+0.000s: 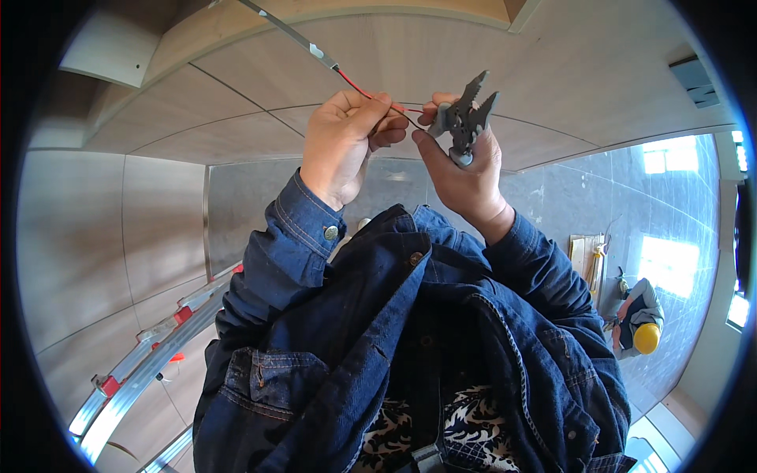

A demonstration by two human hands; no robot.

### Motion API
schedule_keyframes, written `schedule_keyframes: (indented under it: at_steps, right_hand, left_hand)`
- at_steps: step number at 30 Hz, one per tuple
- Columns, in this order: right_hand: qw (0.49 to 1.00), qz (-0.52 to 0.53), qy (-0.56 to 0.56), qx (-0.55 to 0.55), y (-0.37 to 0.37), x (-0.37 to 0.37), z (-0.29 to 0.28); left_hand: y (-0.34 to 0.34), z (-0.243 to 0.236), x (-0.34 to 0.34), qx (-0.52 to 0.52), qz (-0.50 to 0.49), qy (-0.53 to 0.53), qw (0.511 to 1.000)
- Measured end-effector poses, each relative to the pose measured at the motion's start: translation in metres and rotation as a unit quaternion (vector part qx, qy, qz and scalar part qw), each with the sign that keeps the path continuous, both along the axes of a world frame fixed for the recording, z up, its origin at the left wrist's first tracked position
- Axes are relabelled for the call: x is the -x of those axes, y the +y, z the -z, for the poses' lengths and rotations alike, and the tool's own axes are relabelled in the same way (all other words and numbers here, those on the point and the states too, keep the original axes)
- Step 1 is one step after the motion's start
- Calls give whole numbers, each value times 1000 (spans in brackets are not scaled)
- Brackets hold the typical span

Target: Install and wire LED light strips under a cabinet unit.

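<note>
A red and black wire pair point(352, 82) comes out of the end of a thin metal light strip point(292, 35) at the top. My left hand point(335, 150) is closed, pinching the wires between thumb and fingers. The wire ends run on toward my right hand point(469, 181), its thumb and forefinger close to their tips. That hand is also closed round grey wire-stripping pliers point(465, 118), with serrated jaws apart and pointing up, away from the wires. The pliers' handles are mostly hidden in my palm. Whether the right fingertips grip the wires is hard to make out.
Pale wood panels point(378, 59) stand in front, below a cabinet edge point(394, 8). An aluminium ladder point(150, 363) with red fittings leans at the lower left. On the grey tiled floor point(544, 189) at the right, a person in a yellow helmet point(646, 339) works near wooden boards point(583, 260).
</note>
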State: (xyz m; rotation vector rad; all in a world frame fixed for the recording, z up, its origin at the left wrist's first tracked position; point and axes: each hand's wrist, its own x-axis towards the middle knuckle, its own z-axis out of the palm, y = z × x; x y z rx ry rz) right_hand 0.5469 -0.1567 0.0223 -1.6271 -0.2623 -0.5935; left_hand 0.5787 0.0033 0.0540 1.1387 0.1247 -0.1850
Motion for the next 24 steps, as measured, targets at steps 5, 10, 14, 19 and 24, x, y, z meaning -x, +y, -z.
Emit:
schedule_keyframes:
  at_steps: [5,10,14,19,24]
  right_hand:
    - [998,5,-8,66,-5,-2,-5]
    - [995,7,-28,94,-5,-5,-7]
    - [993,23,-49,100,-6,-9,-6]
    - [994,11,-9,111,-6,-6,-12]
    - [993,-1,13,119,-8,-5,-16]
  left_hand:
    - [0,-4,-1,11,6,18,1000]
    - [0,-5,-2,47,7,27,998]
    - [-1,-8,-2,65,9,30,997]
    - [0,-7,-2,67,11,21,997]
    - [-5,-7,1,31,27,12,999]
